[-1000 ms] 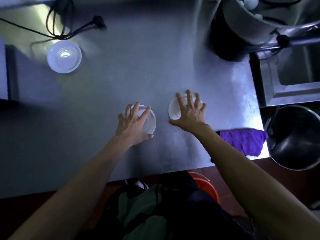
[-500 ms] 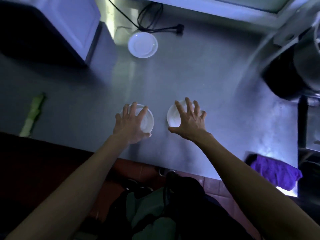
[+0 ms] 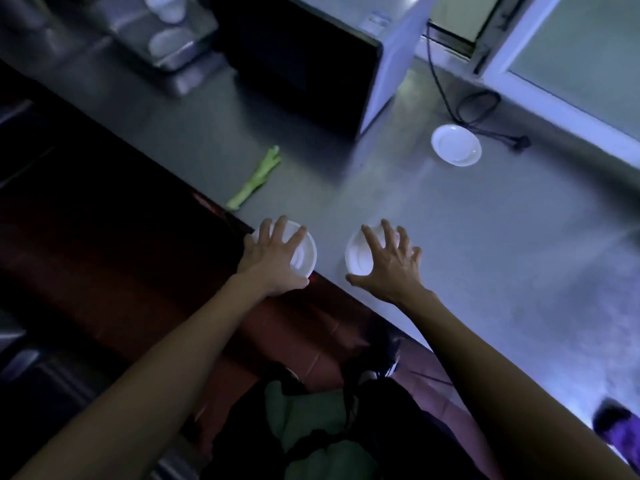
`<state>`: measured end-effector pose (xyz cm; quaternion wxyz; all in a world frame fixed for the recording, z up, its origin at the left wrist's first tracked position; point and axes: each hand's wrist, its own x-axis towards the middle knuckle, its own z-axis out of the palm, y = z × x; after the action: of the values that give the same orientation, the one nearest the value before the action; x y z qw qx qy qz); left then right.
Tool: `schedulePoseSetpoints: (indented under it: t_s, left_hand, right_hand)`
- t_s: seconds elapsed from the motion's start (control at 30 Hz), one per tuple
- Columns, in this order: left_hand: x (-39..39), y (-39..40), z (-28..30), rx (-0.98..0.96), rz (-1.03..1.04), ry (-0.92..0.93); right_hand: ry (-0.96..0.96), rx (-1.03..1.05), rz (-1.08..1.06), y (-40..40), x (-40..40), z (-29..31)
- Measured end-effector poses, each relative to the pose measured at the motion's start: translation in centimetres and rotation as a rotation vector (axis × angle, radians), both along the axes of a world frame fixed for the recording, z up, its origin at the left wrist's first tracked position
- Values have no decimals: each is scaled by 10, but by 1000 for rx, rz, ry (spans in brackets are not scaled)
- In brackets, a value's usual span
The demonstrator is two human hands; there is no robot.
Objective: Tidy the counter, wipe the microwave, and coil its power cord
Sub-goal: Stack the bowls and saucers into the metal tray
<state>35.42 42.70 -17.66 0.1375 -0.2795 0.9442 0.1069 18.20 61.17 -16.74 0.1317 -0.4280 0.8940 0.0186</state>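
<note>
Two small white dishes are seen near the front edge of the steel counter (image 3: 467, 244), side by side but apart. The left dish (image 3: 303, 252) is round, shallow and glossy, and sits right at the counter's edge. It is covered from above by the left hand (image 3: 273, 261), whose fingers are spread wide over its rim while the thumb is laid at its near side; whether the dish is lifted or resting cannot be told. The right dish (image 3: 358, 254) is likewise white and round, and is half hidden under the right hand (image 3: 389, 265), whose fingers are fanned and slightly bent across its top, the thumb stretched out at its near edge.

A third white dish (image 3: 456, 145) is set farther back, beside the black power cord (image 3: 474, 109), which is looped loosely on the counter behind the microwave (image 3: 311, 60). A green stalk (image 3: 254, 180) is laid near the counter's front edge, left of the hands.
</note>
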Motion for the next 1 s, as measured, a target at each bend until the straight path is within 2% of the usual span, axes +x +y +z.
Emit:
schedulePoseSetpoints:
  t_s: [0.23, 0.4, 1.0]
  left_hand:
    - [101, -64, 19, -28, 242, 15]
    - [144, -89, 21, -5, 360, 7]
    - [183, -248, 31, -57, 614, -51]
  right_hand:
    - [27, -49, 208, -103, 63, 17]
    - [27, -69, 326, -153, 91, 19]
    - [-109, -148, 537, -389, 102, 10]
